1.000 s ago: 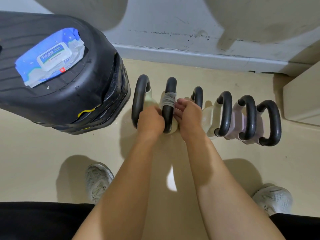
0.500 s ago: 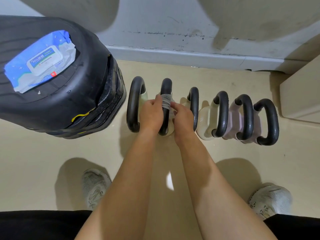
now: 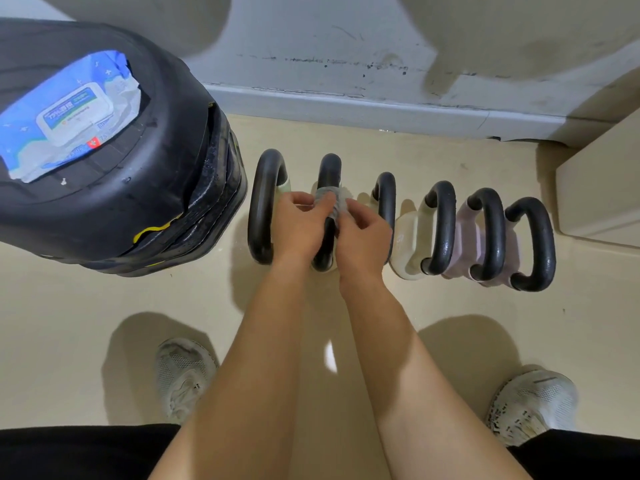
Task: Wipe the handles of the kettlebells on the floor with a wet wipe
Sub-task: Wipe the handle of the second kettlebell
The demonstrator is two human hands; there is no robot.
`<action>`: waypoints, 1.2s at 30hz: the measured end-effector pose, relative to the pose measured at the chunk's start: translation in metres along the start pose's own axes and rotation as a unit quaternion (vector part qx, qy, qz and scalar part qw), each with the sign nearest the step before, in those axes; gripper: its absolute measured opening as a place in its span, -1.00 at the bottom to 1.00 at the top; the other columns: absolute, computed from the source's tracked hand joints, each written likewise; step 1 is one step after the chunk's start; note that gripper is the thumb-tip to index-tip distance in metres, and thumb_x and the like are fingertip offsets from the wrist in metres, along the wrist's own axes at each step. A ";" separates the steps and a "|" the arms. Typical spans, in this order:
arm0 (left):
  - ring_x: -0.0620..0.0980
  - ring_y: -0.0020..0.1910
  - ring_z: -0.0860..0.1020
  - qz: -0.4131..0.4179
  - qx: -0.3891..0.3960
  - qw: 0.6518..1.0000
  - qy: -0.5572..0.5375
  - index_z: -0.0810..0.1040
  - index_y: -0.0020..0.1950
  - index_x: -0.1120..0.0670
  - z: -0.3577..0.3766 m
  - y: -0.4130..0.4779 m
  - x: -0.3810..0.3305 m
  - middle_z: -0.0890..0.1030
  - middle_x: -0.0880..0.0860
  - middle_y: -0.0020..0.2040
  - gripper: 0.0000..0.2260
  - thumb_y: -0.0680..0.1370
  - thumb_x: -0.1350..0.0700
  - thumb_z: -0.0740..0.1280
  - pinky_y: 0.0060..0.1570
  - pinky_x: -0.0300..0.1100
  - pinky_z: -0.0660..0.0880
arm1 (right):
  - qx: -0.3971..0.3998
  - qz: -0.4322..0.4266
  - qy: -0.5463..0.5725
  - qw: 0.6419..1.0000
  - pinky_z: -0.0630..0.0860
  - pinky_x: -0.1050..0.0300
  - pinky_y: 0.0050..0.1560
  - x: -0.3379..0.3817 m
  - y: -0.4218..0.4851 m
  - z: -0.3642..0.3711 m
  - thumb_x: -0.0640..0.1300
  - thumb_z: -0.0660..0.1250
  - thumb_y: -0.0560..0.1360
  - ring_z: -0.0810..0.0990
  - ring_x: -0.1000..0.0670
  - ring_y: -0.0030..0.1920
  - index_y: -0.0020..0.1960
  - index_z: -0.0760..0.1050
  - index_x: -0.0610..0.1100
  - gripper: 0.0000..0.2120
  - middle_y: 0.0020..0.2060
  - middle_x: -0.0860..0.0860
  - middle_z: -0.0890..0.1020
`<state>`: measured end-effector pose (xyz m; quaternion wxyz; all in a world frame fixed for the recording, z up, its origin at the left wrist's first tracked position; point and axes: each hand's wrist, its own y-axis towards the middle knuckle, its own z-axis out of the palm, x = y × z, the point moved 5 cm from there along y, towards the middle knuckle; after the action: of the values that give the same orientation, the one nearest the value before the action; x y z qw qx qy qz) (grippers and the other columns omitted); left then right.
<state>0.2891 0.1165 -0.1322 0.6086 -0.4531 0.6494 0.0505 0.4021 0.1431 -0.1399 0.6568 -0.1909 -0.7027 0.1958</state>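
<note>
Several kettlebells with black loop handles stand in a row on the beige floor. A grey wet wipe (image 3: pixel 330 199) is wrapped around the second handle from the left (image 3: pixel 329 169). My left hand (image 3: pixel 299 225) and my right hand (image 3: pixel 362 233) both pinch the wipe on that handle, one from each side. The leftmost handle (image 3: pixel 265 202) sits just left of my left hand. The third handle (image 3: pixel 387 199) lies right of my right hand, and three more handles (image 3: pixel 441 226) follow to the right. The kettlebell bodies are pale cream and pink, mostly hidden below the handles.
A stack of black tyres (image 3: pixel 166 188) stands at the left, with a blue pack of wet wipes (image 3: pixel 67 114) on top. A grey wall with a skirting board (image 3: pixel 381 105) runs behind. A beige box (image 3: pixel 599 199) is at the right. My two shoes (image 3: pixel 183 375) (image 3: pixel 533 403) stand below.
Both hands have slid the wipe a little up the second handle and closed in around it. The view has shifted slightly.
</note>
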 end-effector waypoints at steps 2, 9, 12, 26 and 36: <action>-0.24 -0.18 0.62 0.067 -0.074 0.992 0.077 0.59 0.00 0.06 -0.005 -0.008 -0.008 0.66 -0.11 -0.16 -0.80 0.52 -0.05 0.45 -0.09 -0.28 0.54 | 0.006 0.020 0.051 0.998 0.60 -0.03 0.30 -0.003 -0.008 0.000 -0.19 0.27 0.63 0.69 -0.05 0.16 0.23 0.66 -0.12 -0.75 0.13 -0.06 0.73; -0.20 -0.11 0.64 0.093 -0.048 0.994 0.043 0.72 0.07 0.08 -0.002 0.000 -0.010 0.72 -0.11 -0.11 -0.82 0.60 0.14 0.32 0.05 -0.27 0.57 | 0.169 0.045 0.118 0.977 0.61 0.25 0.19 -0.005 -0.020 0.018 0.16 0.08 0.73 0.69 0.12 0.18 0.34 0.61 -0.11 -0.52 0.11 0.03 0.75; -0.16 -0.08 0.68 0.062 0.002 0.998 -0.020 0.70 -0.12 -0.06 0.002 0.013 -0.018 0.73 -0.13 -0.15 -0.82 0.59 0.16 0.35 0.07 -0.19 0.59 | 0.183 0.009 0.083 0.980 0.58 0.32 0.00 0.007 -0.001 0.021 0.18 0.05 0.73 0.70 0.17 -0.02 0.21 0.64 -0.10 -0.51 -0.08 0.05 0.74; -0.08 -0.24 0.62 0.114 0.054 0.975 0.182 0.69 0.00 0.07 0.001 0.003 -0.032 0.69 0.03 -0.20 -0.73 0.67 0.03 0.22 -0.24 -0.27 0.50 | 0.196 -0.072 0.000 0.978 0.51 0.40 0.08 0.002 -0.006 0.024 0.14 -0.03 0.74 0.62 0.31 0.07 0.41 0.52 -0.04 -0.52 0.12 0.08 0.68; -0.10 -0.21 0.61 0.031 0.062 0.997 -0.035 0.66 -0.08 0.04 -0.020 -0.062 0.048 0.66 0.00 -0.24 -0.72 0.65 -0.05 0.23 -0.08 -0.14 0.55 | 0.192 -0.249 -0.194 0.929 0.15 -0.09 0.62 -0.055 -0.065 0.002 0.11 -0.05 0.73 0.10 0.11 0.65 0.69 -0.06 -0.05 -0.41 0.67 0.06 0.11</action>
<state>0.3221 0.0426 -0.1367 0.6559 -0.3917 0.6437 0.0445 0.4034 0.0591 -0.1528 0.5593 0.1615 -0.7904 0.1907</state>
